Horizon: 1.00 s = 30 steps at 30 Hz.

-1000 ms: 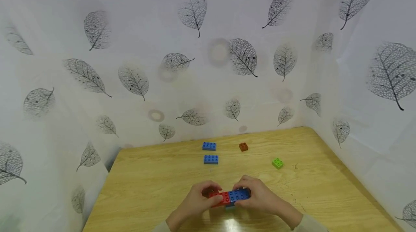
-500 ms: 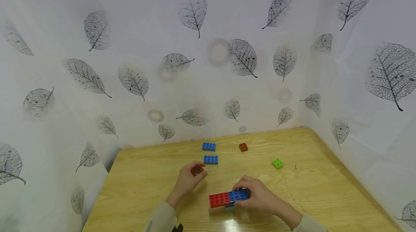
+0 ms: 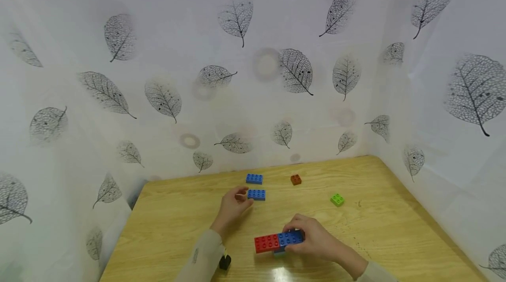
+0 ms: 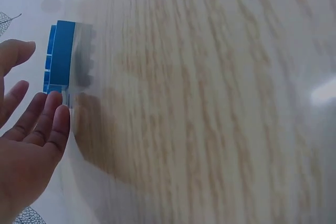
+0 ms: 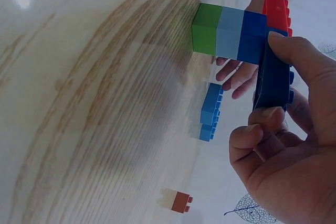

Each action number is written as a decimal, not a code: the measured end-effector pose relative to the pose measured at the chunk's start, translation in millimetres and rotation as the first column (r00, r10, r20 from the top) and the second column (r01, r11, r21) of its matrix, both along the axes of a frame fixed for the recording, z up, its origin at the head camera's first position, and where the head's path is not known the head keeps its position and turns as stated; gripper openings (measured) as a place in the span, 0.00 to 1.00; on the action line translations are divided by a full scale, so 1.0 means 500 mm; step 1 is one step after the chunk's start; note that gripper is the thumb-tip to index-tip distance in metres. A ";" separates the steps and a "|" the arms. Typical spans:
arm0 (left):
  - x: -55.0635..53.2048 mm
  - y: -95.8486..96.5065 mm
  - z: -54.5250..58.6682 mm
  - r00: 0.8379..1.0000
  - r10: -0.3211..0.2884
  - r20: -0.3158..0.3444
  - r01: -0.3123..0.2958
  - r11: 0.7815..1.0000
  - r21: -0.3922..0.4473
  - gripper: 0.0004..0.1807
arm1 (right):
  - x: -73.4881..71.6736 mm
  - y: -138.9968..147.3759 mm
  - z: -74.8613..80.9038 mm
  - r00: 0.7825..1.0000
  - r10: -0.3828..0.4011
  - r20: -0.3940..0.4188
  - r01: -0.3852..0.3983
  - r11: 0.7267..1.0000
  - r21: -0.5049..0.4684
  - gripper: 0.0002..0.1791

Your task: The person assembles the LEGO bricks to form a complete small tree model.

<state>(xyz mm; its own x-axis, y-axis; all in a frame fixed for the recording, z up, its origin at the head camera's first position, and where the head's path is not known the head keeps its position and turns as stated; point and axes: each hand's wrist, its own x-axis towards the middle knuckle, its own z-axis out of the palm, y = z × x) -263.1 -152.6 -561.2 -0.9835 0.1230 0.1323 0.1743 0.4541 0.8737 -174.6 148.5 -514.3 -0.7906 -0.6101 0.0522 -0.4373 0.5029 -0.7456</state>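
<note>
My right hand (image 3: 316, 239) pinches the blue brick (image 3: 291, 238) on top of a small stack, thumb on the near side. Beside that brick, at the same level, a red brick (image 3: 266, 244) sticks out to the left. Under them the right wrist view shows a dark blue brick (image 5: 253, 36), a light blue brick (image 5: 229, 31) and a green brick (image 5: 205, 30) at the bottom. My left hand (image 3: 231, 208) is at the left end of a loose blue brick (image 3: 257, 195), thumb and fingers apart. In the left wrist view its fingertips (image 4: 54, 99) lie right at that brick's end.
Behind the loose brick lies another blue brick (image 3: 254, 178). A brown-orange brick (image 3: 296, 179) lies at the back, and a bright green brick (image 3: 337, 199) to the right. Leaf-printed white curtains (image 3: 245, 97) surround the wooden table (image 3: 174, 220). A small black object (image 3: 225, 262) shows beside the left sleeve.
My left hand has let go of the red brick and moved forward and left to the nearer loose blue brick. The right hand stays on the stack.
</note>
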 end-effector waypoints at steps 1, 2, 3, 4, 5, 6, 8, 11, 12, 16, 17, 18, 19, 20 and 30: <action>-0.003 0.001 -0.002 1.000 0.006 0.013 -0.006 1.000 -0.003 0.26 | 0.000 0.000 0.000 1.000 0.001 -0.002 -0.001 1.000 -0.002 0.16; -0.006 0.001 -0.004 1.000 0.009 0.025 -0.009 1.000 -0.004 0.26 | 0.001 0.000 0.000 1.000 0.002 -0.005 -0.002 1.000 -0.005 0.16; -0.008 0.001 -0.005 0.999 0.011 0.036 -0.011 1.000 -0.004 0.27 | 0.001 0.001 0.001 1.000 0.003 -0.008 -0.003 1.000 -0.007 0.16; -0.011 0.002 -0.006 0.999 0.014 0.047 -0.014 1.000 -0.003 0.27 | 0.001 0.001 0.001 1.000 0.005 -0.010 -0.005 1.000 -0.008 0.16; -0.013 0.002 -0.006 0.998 0.016 0.057 -0.016 1.000 -0.003 0.28 | 0.002 0.001 0.001 1.000 0.006 -0.013 -0.006 1.000 -0.011 0.16; -0.016 0.002 -0.006 0.998 0.016 0.065 -0.016 1.000 -0.002 0.28 | 0.002 0.001 0.001 1.000 0.007 -0.016 -0.008 1.000 -0.013 0.16; -0.021 0.002 -0.007 0.997 0.017 0.074 -0.016 1.000 -0.016 0.29 | 0.002 0.001 0.002 1.000 0.008 -0.016 -0.008 1.000 -0.015 0.16; -0.028 0.001 -0.008 0.998 0.000 0.064 0.004 0.998 -0.057 0.29 | 0.002 0.001 0.001 1.000 0.007 -0.013 -0.008 1.000 -0.013 0.16; -0.030 0.001 -0.009 0.998 -0.006 0.063 0.011 0.998 -0.069 0.29 | 0.002 0.001 0.001 1.000 0.008 -0.012 -0.008 1.000 -0.011 0.16; -0.032 0.000 -0.009 0.997 -0.025 0.074 0.031 0.996 -0.086 0.30 | 0.001 0.001 -0.002 1.000 0.009 -0.006 -0.009 1.000 -0.004 0.16; -0.033 0.001 -0.008 0.996 -0.025 0.082 0.032 0.996 -0.081 0.30 | 0.001 0.001 -0.002 1.000 0.009 -0.004 -0.009 1.000 -0.004 0.17; -0.033 0.001 -0.007 0.996 -0.027 0.086 0.034 0.997 -0.073 0.30 | 0.000 0.001 -0.003 1.000 0.010 -0.005 -0.010 1.000 -0.004 0.17; -0.034 0.001 -0.007 0.996 -0.027 0.089 0.034 0.997 -0.069 0.30 | 0.000 0.001 -0.003 1.000 0.010 -0.004 -0.010 1.000 -0.005 0.16; -0.034 0.001 -0.007 0.995 -0.025 0.092 0.031 0.997 -0.066 0.30 | -0.001 0.001 -0.003 1.000 0.010 -0.005 -0.010 1.000 -0.005 0.16; -0.037 0.007 -0.002 0.993 -0.008 0.115 0.021 0.993 -0.112 0.22 | -0.001 0.002 -0.004 1.000 0.022 -0.018 -0.022 1.000 -0.020 0.16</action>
<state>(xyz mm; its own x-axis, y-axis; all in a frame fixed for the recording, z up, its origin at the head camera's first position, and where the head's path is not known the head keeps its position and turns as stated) -281.4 -149.3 -562.3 -0.9894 0.1453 0.0032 0.0833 0.5492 0.8316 -175.0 149.3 -516.3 -0.7758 -0.6261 0.0783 -0.4613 0.4780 -0.7475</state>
